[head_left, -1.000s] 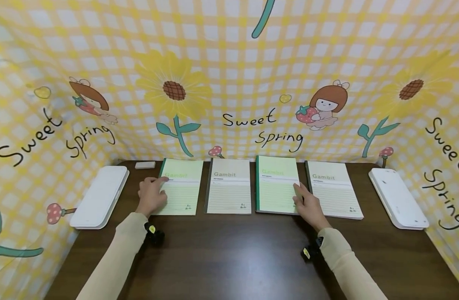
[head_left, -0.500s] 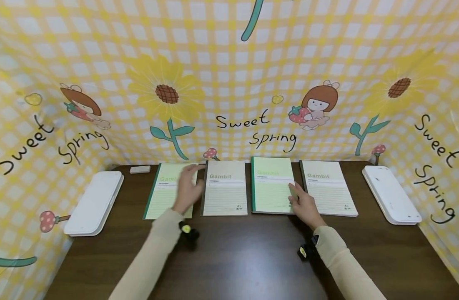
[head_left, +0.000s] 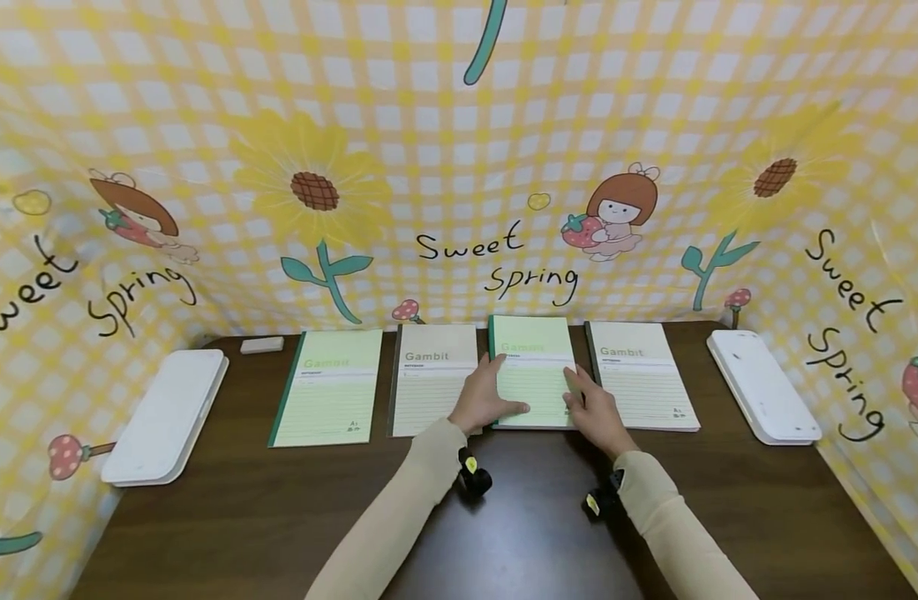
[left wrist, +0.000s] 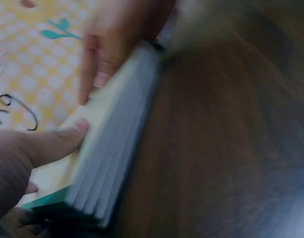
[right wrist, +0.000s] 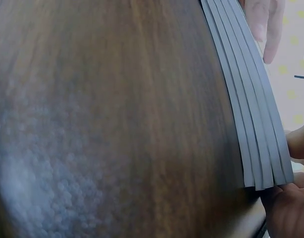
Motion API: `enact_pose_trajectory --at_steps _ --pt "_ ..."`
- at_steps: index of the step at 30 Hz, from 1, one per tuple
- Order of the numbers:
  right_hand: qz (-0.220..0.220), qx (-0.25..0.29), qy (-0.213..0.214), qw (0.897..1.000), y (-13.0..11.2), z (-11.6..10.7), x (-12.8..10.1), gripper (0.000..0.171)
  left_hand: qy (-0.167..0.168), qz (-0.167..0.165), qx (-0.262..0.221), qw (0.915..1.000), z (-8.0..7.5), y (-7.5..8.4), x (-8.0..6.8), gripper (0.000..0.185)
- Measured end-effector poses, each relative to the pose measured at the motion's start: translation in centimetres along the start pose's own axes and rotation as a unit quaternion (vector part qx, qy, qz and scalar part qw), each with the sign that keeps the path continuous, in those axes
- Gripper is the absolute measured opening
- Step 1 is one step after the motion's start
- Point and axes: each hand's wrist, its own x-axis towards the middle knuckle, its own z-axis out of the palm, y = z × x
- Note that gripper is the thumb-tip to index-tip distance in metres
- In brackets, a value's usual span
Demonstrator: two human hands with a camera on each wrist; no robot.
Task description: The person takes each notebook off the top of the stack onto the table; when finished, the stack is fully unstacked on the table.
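Bright even light, wrist views blurred

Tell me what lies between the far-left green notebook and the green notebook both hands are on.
In the head view, one beige notebook lies flat between the far-left green notebook and the green notebook under the left hand and right hand.
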Motion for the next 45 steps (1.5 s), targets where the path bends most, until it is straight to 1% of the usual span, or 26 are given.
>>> enact_pose_trajectory --at_steps 4,10,14,19,21,23,24,27,29,30,32,34,36,38,40,42,45 --pt "-0.002 0.003 0.003 1.000 -0.1 -0.1 0.1 0.053 0.011 0.004 -0.001 0.9999 0.3 0.1 0.0 0.098" --pt "-0.001 -0.002 0.004 1.000 -0.2 -0.3 0.4 0.053 0.004 0.001 0.006 1.0000 0.2 0.4 0.2 0.099" --pt "0.002 0.006 0.002 1.000 -0.3 -0.2 0.6 0.053 0.006 -0.003 0.006 1.0000 0.3 0.3 0.4 0.099" --pt "0.006 -0.002 0.005 1.000 -0.4 -0.1 0.6 0.053 0.009 -0.002 0.006 0.9999 0.6 0.2 0.4 0.098" --pt "0.007 -0.006 0.003 1.000 -0.4 -0.1 0.6 0.054 0.013 0.002 0.008 0.9999 0.7 0.3 0.4 0.098" --pt "0.007 -0.008 0.000 1.000 -0.4 -0.1 0.6 0.054 0.025 0.009 0.009 0.9996 0.7 0.4 0.2 0.094" --pt "0.008 -0.008 -0.001 1.000 -0.4 -0.1 0.5 0.054 0.035 0.013 0.004 0.9993 0.6 0.5 0.2 0.090" --pt "0.009 -0.004 0.003 1.000 -0.5 -0.2 0.5 0.054 0.077 0.036 -0.026 0.9961 0.3 0.8 0.3 0.070" --pt "0.007 -0.001 0.003 1.000 -0.5 -0.2 0.5 0.054 0.094 0.041 -0.065 0.9926 0.0 1.0 0.4 0.058" --pt "0.008 0.002 0.003 1.000 -0.5 -0.2 0.5 0.054 0.098 0.039 -0.083 0.9910 -0.2 1.1 0.5 0.054" --pt "0.009 0.005 -0.002 1.000 -0.5 -0.2 0.4 0.054 0.095 0.030 -0.113 0.9886 -0.5 1.2 0.7 0.050" --pt "0.006 0.005 -0.009 1.000 -0.4 -0.2 0.3 0.054 0.084 0.011 -0.132 0.9877 -0.7 1.2 0.9 0.050" --pt "0.004 0.008 -0.010 1.000 -0.3 -0.2 0.2 0.054 0.077 -0.002 -0.133 0.9881 -0.8 1.1 1.0 0.050" --pt "-0.002 0.005 -0.006 1.000 -0.3 -0.2 0.0 0.053 0.078 -0.008 -0.137 0.9876 -0.6 1.0 1.0 0.049" --pt "-0.005 0.003 0.001 1.000 -0.2 -0.2 0.0 0.053 0.080 -0.010 -0.142 0.9866 -0.4 1.0 1.1 0.049" --pt "-0.010 0.002 0.004 1.000 0.0 0.0 -0.1 0.053 0.089 -0.013 -0.155 0.9837 -0.3 1.0 1.2 0.050" --pt "-0.031 -0.003 0.007 0.999 0.3 0.5 -0.1 0.051 0.101 -0.025 -0.175 0.9791 -0.7 1.1 1.2 0.051"
